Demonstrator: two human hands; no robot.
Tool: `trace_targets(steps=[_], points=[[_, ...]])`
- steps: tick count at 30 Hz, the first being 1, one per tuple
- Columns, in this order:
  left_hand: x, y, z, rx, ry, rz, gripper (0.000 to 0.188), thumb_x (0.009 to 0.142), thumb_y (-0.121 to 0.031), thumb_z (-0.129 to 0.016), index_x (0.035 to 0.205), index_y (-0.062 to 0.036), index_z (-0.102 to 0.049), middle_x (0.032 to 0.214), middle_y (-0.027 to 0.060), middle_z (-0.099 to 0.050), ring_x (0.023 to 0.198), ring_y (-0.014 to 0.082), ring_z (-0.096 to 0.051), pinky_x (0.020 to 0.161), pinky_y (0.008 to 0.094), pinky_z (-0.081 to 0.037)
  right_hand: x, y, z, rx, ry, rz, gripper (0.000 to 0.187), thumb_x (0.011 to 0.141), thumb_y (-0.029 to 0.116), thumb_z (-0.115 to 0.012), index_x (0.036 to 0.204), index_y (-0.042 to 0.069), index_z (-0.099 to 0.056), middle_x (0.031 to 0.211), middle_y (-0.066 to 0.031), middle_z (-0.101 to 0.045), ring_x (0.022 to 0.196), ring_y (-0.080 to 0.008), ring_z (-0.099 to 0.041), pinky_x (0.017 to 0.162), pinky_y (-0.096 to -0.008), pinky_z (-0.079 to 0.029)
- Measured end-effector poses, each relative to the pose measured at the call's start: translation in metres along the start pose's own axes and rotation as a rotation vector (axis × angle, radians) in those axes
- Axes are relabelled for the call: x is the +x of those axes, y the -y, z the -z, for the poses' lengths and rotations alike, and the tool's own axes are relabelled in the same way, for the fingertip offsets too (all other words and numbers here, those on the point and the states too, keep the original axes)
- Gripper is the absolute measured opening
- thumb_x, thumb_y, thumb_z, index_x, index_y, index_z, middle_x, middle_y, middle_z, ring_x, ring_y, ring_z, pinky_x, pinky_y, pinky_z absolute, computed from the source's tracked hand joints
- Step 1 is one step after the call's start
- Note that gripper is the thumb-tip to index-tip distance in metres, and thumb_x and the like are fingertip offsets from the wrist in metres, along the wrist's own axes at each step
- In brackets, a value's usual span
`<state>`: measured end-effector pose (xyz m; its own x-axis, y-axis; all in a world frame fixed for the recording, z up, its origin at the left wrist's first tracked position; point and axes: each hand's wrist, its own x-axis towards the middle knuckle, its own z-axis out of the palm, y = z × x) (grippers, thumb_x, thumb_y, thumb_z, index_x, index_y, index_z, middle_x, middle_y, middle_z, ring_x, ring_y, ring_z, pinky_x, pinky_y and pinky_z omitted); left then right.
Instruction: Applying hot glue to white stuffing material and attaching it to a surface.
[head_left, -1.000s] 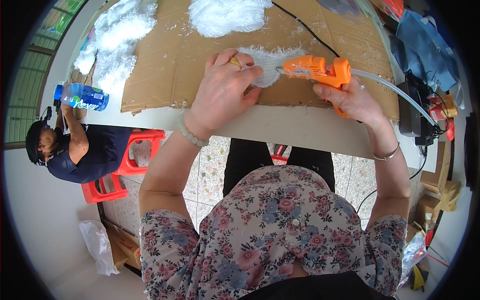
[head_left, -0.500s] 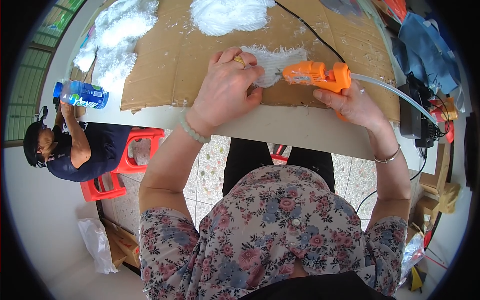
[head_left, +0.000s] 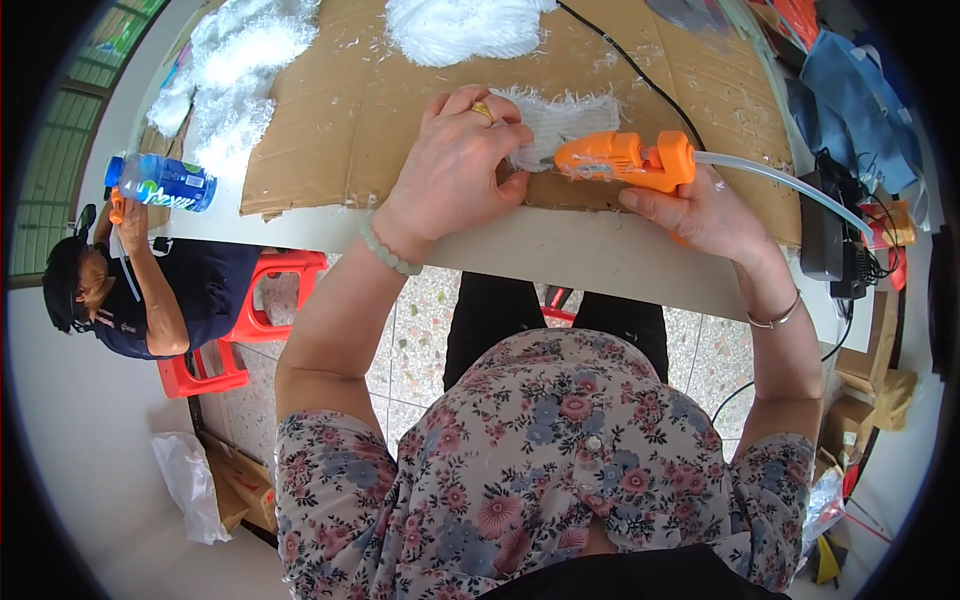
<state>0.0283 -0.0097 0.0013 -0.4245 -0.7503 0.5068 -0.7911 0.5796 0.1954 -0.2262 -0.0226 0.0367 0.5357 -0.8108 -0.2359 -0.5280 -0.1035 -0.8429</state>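
Note:
My right hand (head_left: 700, 211) grips an orange hot glue gun (head_left: 625, 160), with a translucent glue stick (head_left: 780, 172) running out of its back. The gun's nozzle points left, at the near edge of a white, ribbed fabric piece (head_left: 572, 118) with a frayed far edge. My left hand (head_left: 457, 170) is closed, its fingers curled in a pinch at the left end of this fabric. The fingertips partly hide what they hold. The fabric lies on a brown cardboard sheet (head_left: 330, 140) near the table's front edge.
A bigger white fluffy piece (head_left: 465, 28) and a heap of white fibre (head_left: 245, 60) lie farther off. A black cable (head_left: 640, 70) crosses the cardboard. At the left, a co-worker (head_left: 190, 290) holds something orange near a blue-labelled bottle (head_left: 170, 184). Black power adapters (head_left: 825, 235) sit at the right edge.
The glue gun has shifted slightly left and tilted more level, its nozzle closer to my left fingers. My left hand barely moved. An orange thing now shows in the co-worker's hand.

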Motion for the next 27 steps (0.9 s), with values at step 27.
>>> trace_targets(steps=[27], points=[[0.000, 0.006, 0.002, -0.070, 0.038, 0.042, 0.031, 0.057, -0.015, -0.074, 0.087, -0.0110, -0.065, 0.096, 0.0038, -0.058, 0.104, 0.0297, -0.050, 0.094, 0.0423, -0.034, 0.013, 0.008, -0.004, -0.011, 0.037, 0.025, 0.027, 0.082, 0.023, -0.065, 0.097, 0.001, -0.058, 0.071, -0.0016, -0.058, 0.062, -0.0066, -0.048, 0.057, -0.0242, -0.042]])
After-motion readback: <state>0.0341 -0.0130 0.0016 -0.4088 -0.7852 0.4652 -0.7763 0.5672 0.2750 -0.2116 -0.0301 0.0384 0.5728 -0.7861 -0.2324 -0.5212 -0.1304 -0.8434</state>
